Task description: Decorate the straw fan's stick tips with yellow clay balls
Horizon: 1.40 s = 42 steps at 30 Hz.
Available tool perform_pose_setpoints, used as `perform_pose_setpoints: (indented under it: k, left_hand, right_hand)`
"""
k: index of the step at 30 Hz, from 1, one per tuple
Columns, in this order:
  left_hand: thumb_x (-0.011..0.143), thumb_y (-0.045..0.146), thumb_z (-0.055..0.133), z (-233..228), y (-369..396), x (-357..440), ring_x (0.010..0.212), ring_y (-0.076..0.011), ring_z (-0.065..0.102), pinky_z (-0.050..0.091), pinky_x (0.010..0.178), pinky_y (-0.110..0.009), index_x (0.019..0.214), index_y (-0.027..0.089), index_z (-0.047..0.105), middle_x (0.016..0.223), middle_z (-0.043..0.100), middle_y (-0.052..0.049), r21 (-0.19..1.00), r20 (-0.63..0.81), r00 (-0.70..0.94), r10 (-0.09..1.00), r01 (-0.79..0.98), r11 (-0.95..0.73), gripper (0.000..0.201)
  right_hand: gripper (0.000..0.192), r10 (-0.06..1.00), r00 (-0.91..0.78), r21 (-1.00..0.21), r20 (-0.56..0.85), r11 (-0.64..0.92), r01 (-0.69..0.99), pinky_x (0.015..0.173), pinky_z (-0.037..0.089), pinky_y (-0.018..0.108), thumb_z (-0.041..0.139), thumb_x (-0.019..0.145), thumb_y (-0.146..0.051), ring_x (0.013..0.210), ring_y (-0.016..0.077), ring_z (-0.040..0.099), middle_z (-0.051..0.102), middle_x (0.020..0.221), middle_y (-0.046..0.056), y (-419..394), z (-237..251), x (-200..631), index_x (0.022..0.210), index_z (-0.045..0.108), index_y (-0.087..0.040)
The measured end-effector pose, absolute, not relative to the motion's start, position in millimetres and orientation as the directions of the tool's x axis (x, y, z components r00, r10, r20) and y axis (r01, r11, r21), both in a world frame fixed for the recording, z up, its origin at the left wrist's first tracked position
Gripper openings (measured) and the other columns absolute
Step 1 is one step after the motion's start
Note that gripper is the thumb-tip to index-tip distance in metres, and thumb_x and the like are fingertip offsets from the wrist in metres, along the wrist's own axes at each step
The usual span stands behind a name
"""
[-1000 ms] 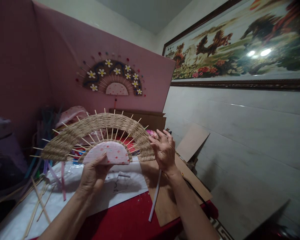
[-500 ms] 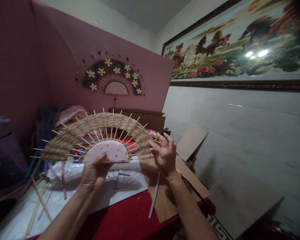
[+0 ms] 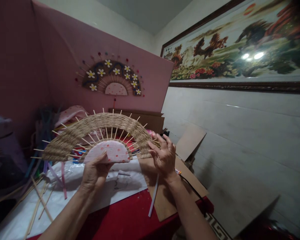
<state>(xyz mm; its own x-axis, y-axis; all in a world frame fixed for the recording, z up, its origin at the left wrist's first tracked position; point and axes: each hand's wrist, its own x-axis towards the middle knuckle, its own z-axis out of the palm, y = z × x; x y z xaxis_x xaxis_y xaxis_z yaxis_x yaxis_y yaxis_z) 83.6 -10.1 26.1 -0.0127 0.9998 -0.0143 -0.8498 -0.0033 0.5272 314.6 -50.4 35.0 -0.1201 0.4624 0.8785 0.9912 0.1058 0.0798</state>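
A woven fan (image 3: pixel 110 120) is held up in front of me, a half-ring of tan cord on thin wooden sticks whose ends stick out. Its half-round centre (image 3: pixel 110 150) is covered in pale pink cloth with red spots. My left hand (image 3: pixel 96 173) is closed on the lower edge of this centre, thumb in front and the other fingers mostly hidden behind. At the fan's right end, my right hand (image 3: pixel 163 155) has thumb and forefinger closed on the woven edge, the other fingers raised apart near the stick ends.
A flower-decorated fan (image 3: pixel 112 75) hangs on the pink panel (image 3: pixel 150 76) ahead. Below are white sheeting (image 3: pixel 125 193), a red cloth (image 3: pixel 115 220) and a cardboard piece (image 3: pixel 162 203). Loose sticks (image 3: pixel 40 200) lie at left. A framed horse picture (image 3: pixel 215 60) hangs at right.
The fan and both hands keep almost the same place and grip. The view has shifted very slightly, with the wall picture a little further left.
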Motion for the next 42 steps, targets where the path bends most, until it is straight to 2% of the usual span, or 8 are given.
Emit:
perform_pose_setpoints:
  k: [6, 11, 14, 24, 27, 31, 37, 42]
  left_hand:
    - [0.065, -0.003, 0.061, 23.2, -5.4, 83.8, 0.062, -0.0161, 0.066, 0.06, 0.054, -0.032, 0.078, 0.014, 0.066, 0.07, 0.07, -0.002, 0.537, -0.014, -0.034, 0.999, -0.843, -0.021, 0.022]
    - [0.066, -0.003, 0.061, 22.3, -4.8, 83.4, 0.063, -0.0163, 0.067, 0.06, 0.056, -0.033, 0.077, 0.015, 0.065, 0.072, 0.071, -0.002, 0.54, -0.023, -0.022, 0.999, -0.841, -0.006, 0.021]
    - [0.067, -0.003, 0.059, 22.8, -5.8, 83.0, 0.062, -0.0159, 0.067, 0.06, 0.056, -0.033, 0.078, 0.015, 0.065, 0.072, 0.071, -0.002, 0.532, -0.029, -0.02, 0.999, -0.847, -0.002, 0.022]
    - [0.069, -0.002, 0.058, 24.0, -7.6, 83.4, 0.068, -0.0164, 0.068, 0.06, 0.061, -0.032, 0.086, 0.017, 0.066, 0.074, 0.071, -0.003, 0.521, -0.021, 0.001, 1.0, -0.853, 0.012, 0.026]
    - [0.069, -0.002, 0.059, 23.9, -7.5, 83.4, 0.068, -0.0167, 0.068, 0.06, 0.061, -0.031, 0.088, 0.017, 0.066, 0.075, 0.071, -0.003, 0.523, -0.016, 0.002, 1.0, -0.852, 0.01, 0.028]
    - [0.069, -0.002, 0.058, 24.7, -7.4, 82.9, 0.067, -0.017, 0.068, 0.06, 0.06, -0.031, 0.09, 0.017, 0.066, 0.077, 0.072, -0.004, 0.516, -0.024, -0.007, 1.0, -0.857, 0.006, 0.03]
    - [0.07, -0.003, 0.057, 25.9, -8.7, 83.2, 0.065, -0.0156, 0.067, 0.06, 0.059, -0.031, 0.086, 0.016, 0.066, 0.072, 0.071, -0.003, 0.508, -0.02, -0.011, 1.0, -0.861, 0.0, 0.027]
    - [0.069, -0.003, 0.058, 24.8, -8.7, 83.5, 0.065, -0.016, 0.067, 0.06, 0.058, -0.032, 0.081, 0.016, 0.065, 0.072, 0.07, -0.003, 0.513, -0.022, -0.009, 1.0, -0.858, 0.004, 0.023]
  right_hand:
    - [0.034, 0.464, -0.107, 0.063, 0.88, 0.11, 0.992, 0.099, 0.032, 0.044, 0.044, 0.091, -0.047, 0.127, 0.0271, 0.034, 0.049, 0.136, 0.006, -50.8, 34.3, 313.1, 0.112, 0.067, -0.033]
    - [0.04, 0.425, -0.106, 0.041, 0.899, 0.158, 0.987, 0.102, 0.031, 0.044, 0.036, 0.093, -0.047, 0.128, 0.0261, 0.034, 0.05, 0.135, 0.006, -57.1, 35.7, 312.5, 0.113, 0.067, -0.03]
    - [0.042, 0.42, -0.073, 0.024, 0.904, 0.121, 0.992, 0.102, 0.03, 0.045, 0.035, 0.094, -0.047, 0.129, 0.0268, 0.033, 0.051, 0.134, 0.007, -58.0, 36.0, 312.3, 0.117, 0.065, -0.028]
    - [0.038, 0.466, -0.096, 0.106, 0.88, 0.005, 0.994, 0.097, 0.031, 0.044, 0.045, 0.09, -0.048, 0.127, 0.0282, 0.033, 0.05, 0.135, 0.007, -53.3, 37.2, 313.3, 0.119, 0.062, -0.031]
    - [0.037, 0.483, -0.068, 0.08, 0.873, -0.005, 0.997, 0.097, 0.032, 0.045, 0.046, 0.09, -0.048, 0.127, 0.0286, 0.033, 0.05, 0.135, 0.006, -53.4, 37.8, 312.4, 0.118, 0.063, -0.032]
    - [0.037, 0.48, -0.065, 0.034, 0.875, 0.072, 0.997, 0.1, 0.033, 0.043, 0.041, 0.093, -0.045, 0.128, 0.0261, 0.033, 0.05, 0.134, 0.006, -56.3, 38.1, 313.5, 0.119, 0.062, -0.031]
    - [0.048, 0.382, 0.038, -0.099, 0.923, 0.141, 0.985, 0.103, 0.033, 0.044, 0.025, 0.097, -0.045, 0.125, 0.0245, 0.039, 0.054, 0.129, 0.008, -64.1, 38.8, 314.2, 0.119, 0.063, -0.025]
    - [0.046, 0.427, -0.012, -0.038, 0.904, 0.109, 0.993, 0.102, 0.033, 0.046, 0.029, 0.095, -0.049, 0.127, 0.0268, 0.035, 0.05, 0.133, 0.008, -59.4, 37.6, 314.1, 0.12, 0.063, -0.029]
